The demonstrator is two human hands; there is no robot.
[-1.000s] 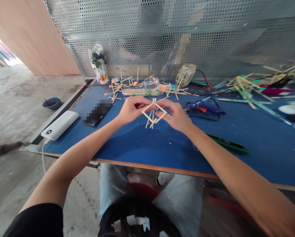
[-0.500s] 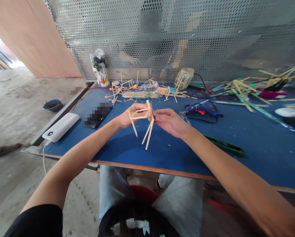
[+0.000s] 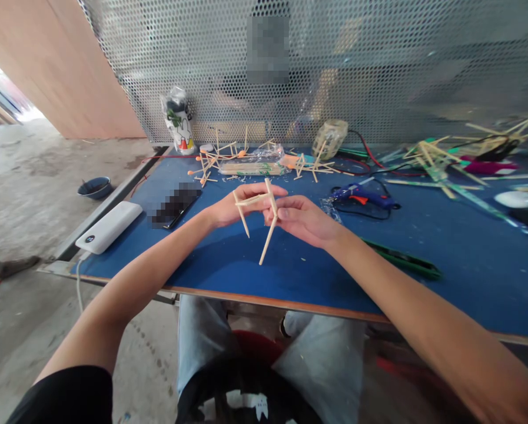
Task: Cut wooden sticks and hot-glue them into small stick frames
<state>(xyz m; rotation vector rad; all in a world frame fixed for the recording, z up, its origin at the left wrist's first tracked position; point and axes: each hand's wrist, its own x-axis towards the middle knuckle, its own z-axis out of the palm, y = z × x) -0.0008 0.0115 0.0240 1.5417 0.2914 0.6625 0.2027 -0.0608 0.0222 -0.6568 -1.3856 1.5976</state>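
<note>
A small frame of joined wooden sticks (image 3: 268, 237) is held above the blue table, between both hands. My left hand (image 3: 235, 203) is closed around its far side, with some fingertips hidden behind the sticks. My right hand (image 3: 305, 219) pinches the frame's right side between thumb and fingers, at the joint where an upper stick meets a lower one. One stick points down to the left, another down toward me. Beyond my right hand lies a blue glue gun (image 3: 365, 197) with a cable.
Several stick models (image 3: 219, 156) and a plastic-wrapped stick bundle (image 3: 252, 169) lie along the back. A phone (image 3: 178, 206) and a white power bank (image 3: 109, 228) are at left. A green cutter (image 3: 402, 261) lies at right. More sticks (image 3: 435, 165) are piled far right, before a perforated metal panel (image 3: 202, 53).
The stick frame has turned slightly in my hands, so its two lower sticks now line up as one. Both hands stay in nearly the same place.
</note>
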